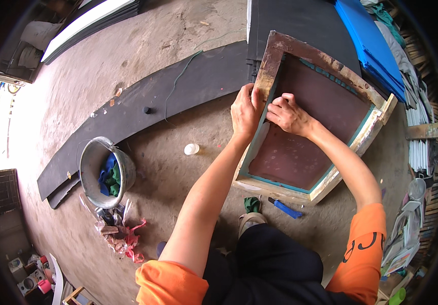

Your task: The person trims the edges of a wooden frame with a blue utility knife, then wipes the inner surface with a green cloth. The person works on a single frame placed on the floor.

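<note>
A wooden screen-printing frame (371, 127) with a dark maroon mesh and a teal border lies tilted on the concrete floor. My left hand (246, 109) rests on the frame's left rail near the upper corner, fingers curled over the wood. My right hand (287, 114) is just beside it on the mesh, fingers pinched together at the left edge; what they pinch is too small to tell. Both hands nearly touch each other.
A metal bucket (93, 162) with blue and green cloths stands at the left, crumpled plastic (119, 234) below it. A small white cap (191, 149), a blue-handled tool (286, 208) and a green rag (252, 204) lie near the frame. Long black sheets (127, 114) and blue boards (369, 40) lie behind.
</note>
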A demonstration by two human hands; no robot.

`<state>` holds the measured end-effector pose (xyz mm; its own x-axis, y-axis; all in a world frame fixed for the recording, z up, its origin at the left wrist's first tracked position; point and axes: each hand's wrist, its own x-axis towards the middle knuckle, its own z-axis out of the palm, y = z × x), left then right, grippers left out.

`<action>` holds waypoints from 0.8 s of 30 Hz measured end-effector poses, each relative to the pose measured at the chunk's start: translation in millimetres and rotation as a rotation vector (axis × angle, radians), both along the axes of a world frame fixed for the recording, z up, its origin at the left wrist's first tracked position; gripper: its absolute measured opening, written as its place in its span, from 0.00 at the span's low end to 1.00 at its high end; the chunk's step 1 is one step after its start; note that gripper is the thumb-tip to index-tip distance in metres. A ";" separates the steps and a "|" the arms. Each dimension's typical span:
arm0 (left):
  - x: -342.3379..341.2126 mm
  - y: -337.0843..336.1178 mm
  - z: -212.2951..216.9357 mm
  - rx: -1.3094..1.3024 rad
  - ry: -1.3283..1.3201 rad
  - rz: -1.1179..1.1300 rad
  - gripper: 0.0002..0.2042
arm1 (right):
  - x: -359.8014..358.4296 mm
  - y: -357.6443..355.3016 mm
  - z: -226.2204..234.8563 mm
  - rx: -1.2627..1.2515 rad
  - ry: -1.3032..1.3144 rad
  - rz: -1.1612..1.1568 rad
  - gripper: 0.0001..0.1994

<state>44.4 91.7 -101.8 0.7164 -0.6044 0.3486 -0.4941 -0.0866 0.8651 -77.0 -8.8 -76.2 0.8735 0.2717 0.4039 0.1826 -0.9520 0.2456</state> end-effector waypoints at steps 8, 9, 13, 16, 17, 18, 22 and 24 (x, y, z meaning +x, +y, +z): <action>0.5 3.4 2.4 -0.011 -0.015 -0.007 0.11 | -6.2 5.9 -2.3 0.002 0.020 -0.048 0.02; 0.9 3.2 2.5 -0.019 -0.008 -0.013 0.11 | -7.8 8.2 -1.8 0.001 0.003 -0.069 0.03; 1.4 3.9 0.8 -0.023 0.003 -0.010 0.09 | -10.6 47.0 -2.4 0.256 -0.076 -0.454 0.10; 2.9 1.6 -0.6 -0.049 0.010 -0.014 0.09 | -1.1 70.8 -7.4 0.334 -0.095 -0.730 0.13; 3.0 1.5 -1.4 -0.062 0.015 -0.024 0.10 | 2.8 71.8 -9.8 0.357 -0.106 -0.794 0.13; 3.6 2.3 -0.7 -0.070 0.030 -0.030 0.10 | 6.8 73.1 -12.2 0.340 -0.128 -0.826 0.13; 3.0 3.9 2.4 -0.058 0.060 -0.016 0.10 | 18.0 82.7 -4.4 0.429 -0.160 -1.037 0.14; 1.8 4.7 4.4 -0.053 0.095 -0.026 0.09 | 18.3 86.6 1.5 0.445 -0.084 -1.176 0.14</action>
<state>46.2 96.4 -97.3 0.7321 -0.6058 0.3113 -0.4107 -0.0280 0.9113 -58.7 77.8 -74.8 0.4620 -0.8248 0.3259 -0.8303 -0.5314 -0.1680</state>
